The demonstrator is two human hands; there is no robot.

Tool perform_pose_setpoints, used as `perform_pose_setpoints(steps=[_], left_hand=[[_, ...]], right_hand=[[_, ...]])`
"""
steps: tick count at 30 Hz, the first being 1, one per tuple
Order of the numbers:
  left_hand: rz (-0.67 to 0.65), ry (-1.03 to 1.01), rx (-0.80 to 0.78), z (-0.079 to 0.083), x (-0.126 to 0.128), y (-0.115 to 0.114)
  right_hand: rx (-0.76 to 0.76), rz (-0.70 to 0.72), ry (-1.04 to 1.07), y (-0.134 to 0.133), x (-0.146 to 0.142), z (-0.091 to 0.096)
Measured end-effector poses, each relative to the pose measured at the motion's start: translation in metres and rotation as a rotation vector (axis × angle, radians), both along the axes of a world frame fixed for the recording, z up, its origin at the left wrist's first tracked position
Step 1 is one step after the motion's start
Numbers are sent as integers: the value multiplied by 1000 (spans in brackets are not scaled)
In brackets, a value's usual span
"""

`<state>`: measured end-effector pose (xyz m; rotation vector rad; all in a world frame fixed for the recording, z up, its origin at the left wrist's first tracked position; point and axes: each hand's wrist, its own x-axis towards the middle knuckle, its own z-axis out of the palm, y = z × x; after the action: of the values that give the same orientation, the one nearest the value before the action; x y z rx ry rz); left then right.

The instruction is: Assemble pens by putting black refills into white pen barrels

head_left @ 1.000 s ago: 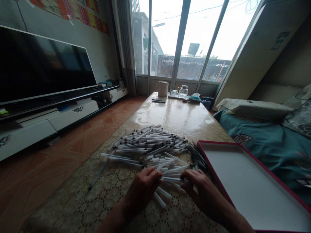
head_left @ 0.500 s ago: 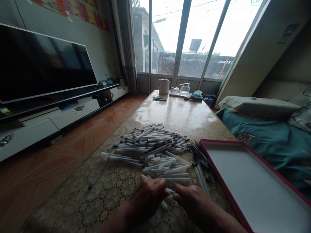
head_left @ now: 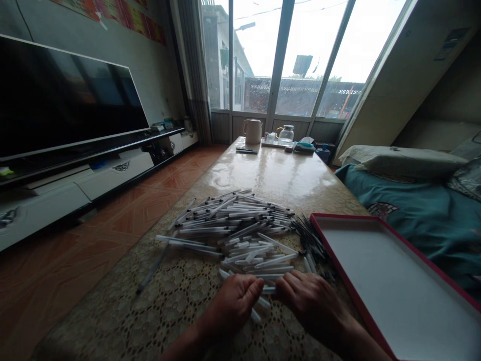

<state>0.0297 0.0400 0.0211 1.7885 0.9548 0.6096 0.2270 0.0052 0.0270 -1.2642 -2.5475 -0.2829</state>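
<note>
Between my two hands is a whitish pen [head_left: 269, 290], of which only a short middle piece shows. My left hand [head_left: 237, 302] is closed around its left end, thumb pressed against the fingers. The curled fingers of my right hand [head_left: 308, 298] grip the right end. Just beyond the hands lies a heap of white pen barrels [head_left: 225, 220] with dark tips. Short white pen caps [head_left: 250, 250] make up the near part of the heap. Below my left fingers, a couple of loose white pieces [head_left: 255, 315] rest on the tablecloth.
Thin black refills [head_left: 310, 238] lie right of the heap, against a red-rimmed tray [head_left: 376, 281] with a pale floor. The patterned table [head_left: 176, 296] carries a kettle [head_left: 253, 131] and a glass pitcher [head_left: 286, 134] at its far end. A bed [head_left: 413, 200] stands to the right.
My right hand has turned, its knuckles now higher and its fingers more curled over the pen. The pen lies nearer level. My left hand has shifted only slightly.
</note>
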Motion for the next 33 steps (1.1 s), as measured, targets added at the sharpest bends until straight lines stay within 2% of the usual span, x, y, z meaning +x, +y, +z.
perform_pose_setpoints(steps=[3,6,9,13,16,18,21,25,28,30,33], left_hand=[[-9,-24,-34,3,1,0],[-2,-3,68,1,-3,1],[-35,92,299,1,-11,1],[-165,284,584,12,-18,-3],[-302,394,767,21,-20,-10],[-357,429,832,24,-21,-16],[-355,468,789,22,-23,-22],[-237,396,518,18,-31,-17],[-63,331,341,16,-40,-3],[4,347,321,13,-44,8],[57,362,386,5,-44,18]], right_hand=[[18,-2,17,0,1,-1],[-54,-12,39,0,-4,2],[-310,-39,121,-3,-8,13],[-711,-24,325,-11,-2,30],[-873,48,409,-18,3,34],[-838,52,400,-23,0,29],[-696,9,292,-27,-6,13],[-393,-9,81,-25,4,-9],[-205,-107,119,-21,28,-17],[-195,-199,232,-19,40,-18],[-266,-252,367,-19,44,-14]])
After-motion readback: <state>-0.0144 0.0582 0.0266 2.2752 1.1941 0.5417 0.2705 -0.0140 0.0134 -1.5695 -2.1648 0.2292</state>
